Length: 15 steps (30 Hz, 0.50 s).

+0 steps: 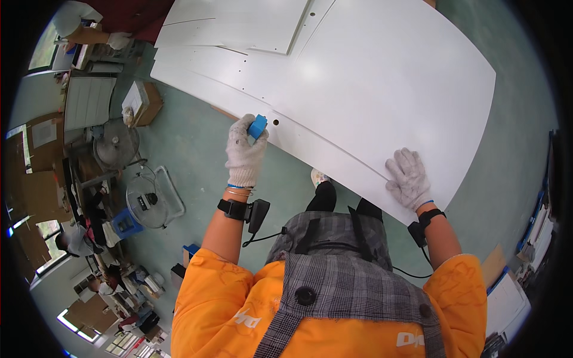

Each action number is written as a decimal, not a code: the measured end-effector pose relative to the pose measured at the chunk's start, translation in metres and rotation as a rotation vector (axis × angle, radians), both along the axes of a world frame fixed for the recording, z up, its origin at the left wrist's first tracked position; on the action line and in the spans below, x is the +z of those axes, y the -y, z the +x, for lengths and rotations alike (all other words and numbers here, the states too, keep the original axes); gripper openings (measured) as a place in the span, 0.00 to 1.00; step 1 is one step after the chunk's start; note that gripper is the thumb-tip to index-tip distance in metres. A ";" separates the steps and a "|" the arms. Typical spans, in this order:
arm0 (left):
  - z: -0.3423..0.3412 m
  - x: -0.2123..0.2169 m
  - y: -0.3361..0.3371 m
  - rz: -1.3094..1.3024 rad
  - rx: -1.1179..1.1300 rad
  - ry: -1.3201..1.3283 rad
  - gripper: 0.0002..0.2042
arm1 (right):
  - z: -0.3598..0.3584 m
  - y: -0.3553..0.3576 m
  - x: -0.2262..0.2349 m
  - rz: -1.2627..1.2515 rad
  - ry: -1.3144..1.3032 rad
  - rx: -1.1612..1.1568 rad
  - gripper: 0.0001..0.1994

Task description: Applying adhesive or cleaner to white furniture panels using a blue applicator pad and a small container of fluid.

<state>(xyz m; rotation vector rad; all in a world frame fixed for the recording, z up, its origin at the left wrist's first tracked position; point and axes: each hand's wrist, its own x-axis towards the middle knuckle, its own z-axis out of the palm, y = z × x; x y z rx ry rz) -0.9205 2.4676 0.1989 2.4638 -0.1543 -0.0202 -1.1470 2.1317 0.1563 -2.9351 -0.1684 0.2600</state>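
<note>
A large white panel (394, 77) spreads out in front of me, with a groove along its near side and several small holes. My left hand (245, 146), in a knitted work glove, is closed around a small blue block-shaped object (258, 126) whose kind I cannot make out. It is held at the panel's near edge, just left of a dark round hole (276, 122). My right hand (409, 179), also gloved, lies flat on the panel near its right front corner, fingers stretched out. A smaller white board (239, 24) rests on the panel's far left part.
A cardboard box (149, 104) stands on the green floor at the left. Beyond it are a floor fan (146, 200) and a blue crate (126, 223). Another person's gloved hand (119, 40) shows at the upper left. Panels (507, 304) lean at the lower right.
</note>
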 end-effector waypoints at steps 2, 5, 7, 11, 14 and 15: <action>0.000 -0.005 0.000 -0.008 -0.121 0.146 0.17 | 0.002 -0.001 0.001 -0.002 -0.003 0.002 0.26; -0.002 -0.012 0.003 0.030 -0.186 0.180 0.17 | 0.002 -0.002 0.003 0.003 0.004 0.000 0.26; -0.001 -0.015 0.004 0.074 -0.207 0.176 0.17 | 0.001 -0.002 0.003 0.017 0.011 -0.009 0.26; 0.000 -0.016 0.010 0.141 -0.206 0.133 0.17 | 0.000 -0.002 0.004 0.025 0.022 -0.014 0.25; -0.001 -0.019 0.010 0.145 -0.211 0.180 0.17 | 0.002 -0.003 0.007 0.044 0.004 -0.022 0.25; -0.001 -0.021 0.009 0.147 -0.219 0.181 0.17 | 0.002 -0.003 0.008 0.057 -0.013 -0.019 0.25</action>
